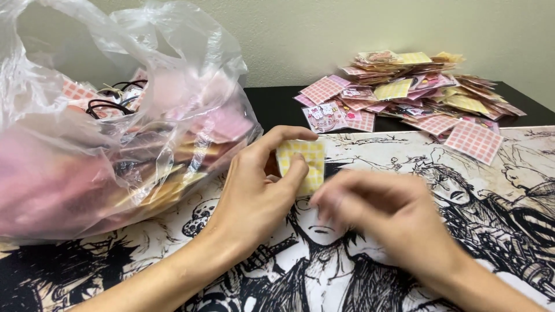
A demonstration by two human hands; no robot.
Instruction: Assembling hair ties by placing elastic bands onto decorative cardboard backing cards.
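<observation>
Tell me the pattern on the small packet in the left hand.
Yellow-and-white check on the packet, seen in the head view.

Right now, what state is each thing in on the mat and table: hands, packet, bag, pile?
Left hand: pinching the yellow checked packet between thumb and fingers.
Yellow checked packet: held upright off the mat, partly covered by fingers.
Right hand: blurred, beside the packet; grip unclear.
Clear plastic bag: open at top, full, slumped on the mat.
Pile of packets: loosely heaped on the black table.
Printed mat: lying flat.
</observation>
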